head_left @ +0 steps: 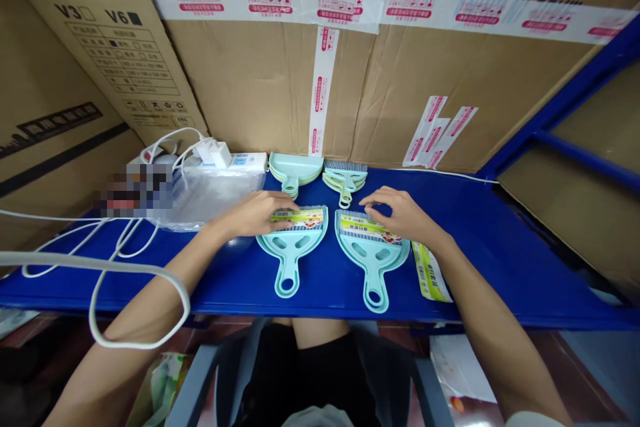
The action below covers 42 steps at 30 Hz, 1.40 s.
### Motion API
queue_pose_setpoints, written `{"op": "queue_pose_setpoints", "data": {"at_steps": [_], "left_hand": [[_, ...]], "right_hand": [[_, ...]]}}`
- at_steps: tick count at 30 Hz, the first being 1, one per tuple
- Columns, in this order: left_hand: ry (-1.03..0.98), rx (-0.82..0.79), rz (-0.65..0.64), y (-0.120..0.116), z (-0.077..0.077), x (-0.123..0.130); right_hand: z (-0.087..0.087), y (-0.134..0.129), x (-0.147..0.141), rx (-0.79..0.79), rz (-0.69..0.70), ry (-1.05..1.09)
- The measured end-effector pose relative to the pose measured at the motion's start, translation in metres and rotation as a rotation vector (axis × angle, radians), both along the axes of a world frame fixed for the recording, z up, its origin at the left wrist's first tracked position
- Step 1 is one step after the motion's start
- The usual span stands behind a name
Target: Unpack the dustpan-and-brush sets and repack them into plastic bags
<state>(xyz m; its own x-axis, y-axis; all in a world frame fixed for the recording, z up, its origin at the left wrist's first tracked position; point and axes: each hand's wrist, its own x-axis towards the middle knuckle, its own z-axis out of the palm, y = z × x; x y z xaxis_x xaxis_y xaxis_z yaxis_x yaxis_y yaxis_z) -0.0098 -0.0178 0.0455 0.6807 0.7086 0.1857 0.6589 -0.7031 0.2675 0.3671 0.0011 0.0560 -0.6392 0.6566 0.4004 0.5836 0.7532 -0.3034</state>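
Two light-blue dustpan and brush sets lie on the blue table, handles toward me. A yellow-green label card (311, 217) rests across the bristles of the left set (289, 255), and my left hand (266, 211) has its fingers on that card's left end. Another card (367, 227) lies over the bristles of the right set (375, 260). Above its top edge is my right hand (397, 212), thumb and fingers curled close together; whether anything is between them is too small to tell. Beside the right set, partly under my right forearm, lies a stack of cards (431, 273).
Behind the sets stand stacked dustpans (296, 168) and stacked brushes (345, 179) against a cardboard box (260, 80). Clear plastic bags (215, 197), a power strip (253, 162) and loose white cables (120, 265) occupy the left side. A blue frame post (565, 107) rises at right.
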Motion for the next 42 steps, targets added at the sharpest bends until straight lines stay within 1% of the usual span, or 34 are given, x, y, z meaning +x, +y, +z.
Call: {"op": "queue_pose_setpoints", "data": {"at_steps": [3, 6, 8, 10, 12, 13, 16, 18, 19, 21, 23, 26, 30, 32, 34, 37, 39, 42], "left_hand": [[0.009, 0.010, -0.008, 0.000, 0.000, 0.000], [-0.011, 0.031, -0.013, 0.000, -0.001, 0.000], [-0.041, 0.063, 0.003, 0.000, -0.001, 0.000], [-0.072, 0.119, 0.050, -0.001, 0.001, 0.000], [-0.089, 0.194, 0.149, -0.001, 0.005, -0.002], [-0.088, 0.238, 0.227, 0.000, 0.007, -0.004], [-0.016, 0.344, 0.540, 0.004, 0.012, -0.018], [0.096, 0.342, 0.726, 0.010, 0.010, -0.030], [0.158, 0.315, 0.785, 0.013, 0.008, -0.035], [0.238, 0.258, 0.845, 0.018, 0.004, -0.043], [0.223, 0.227, 0.851, 0.020, 0.001, -0.044], [0.104, 0.240, 0.829, 0.018, 0.003, -0.034], [-0.006, 0.314, 0.824, 0.012, 0.005, -0.015], [-0.043, 0.336, 0.808, 0.011, 0.003, -0.010], [-0.075, 0.351, 0.797, 0.011, 0.001, -0.009], [-0.111, 0.378, 0.796, 0.010, 0.000, -0.008], [-0.118, 0.395, 0.794, 0.008, 0.001, -0.006], [-0.130, 0.411, 0.771, 0.006, 0.003, -0.004]], "right_hand": [[-0.001, 0.000, 0.001, -0.019, -0.011, -0.001], [-0.001, 0.000, 0.001, -0.082, 0.001, -0.047], [-0.001, -0.001, 0.002, -0.140, 0.018, -0.101], [-0.001, -0.002, 0.001, -0.180, 0.025, -0.135], [-0.001, -0.002, 0.001, -0.183, 0.019, -0.129], [0.000, -0.002, 0.001, -0.172, 0.013, -0.118], [0.000, -0.001, 0.001, -0.127, -0.006, -0.060], [0.000, -0.001, 0.001, -0.103, -0.006, -0.023], [0.000, -0.001, 0.000, -0.092, -0.004, -0.007], [0.000, -0.001, -0.001, -0.077, -0.001, 0.015], [0.001, -0.002, -0.002, -0.074, -0.001, 0.021], [0.003, -0.004, -0.003, -0.116, -0.002, -0.007], [0.012, -0.014, -0.014, -0.228, 0.086, -0.087], [0.019, -0.021, -0.029, -0.267, 0.148, -0.155], [0.026, -0.026, -0.051, -0.292, 0.201, -0.255], [0.034, -0.024, -0.086, -0.331, 0.211, -0.431], [0.034, -0.018, -0.104, -0.374, 0.180, -0.538], [0.029, -0.010, -0.117, -0.395, 0.177, -0.611]]}}
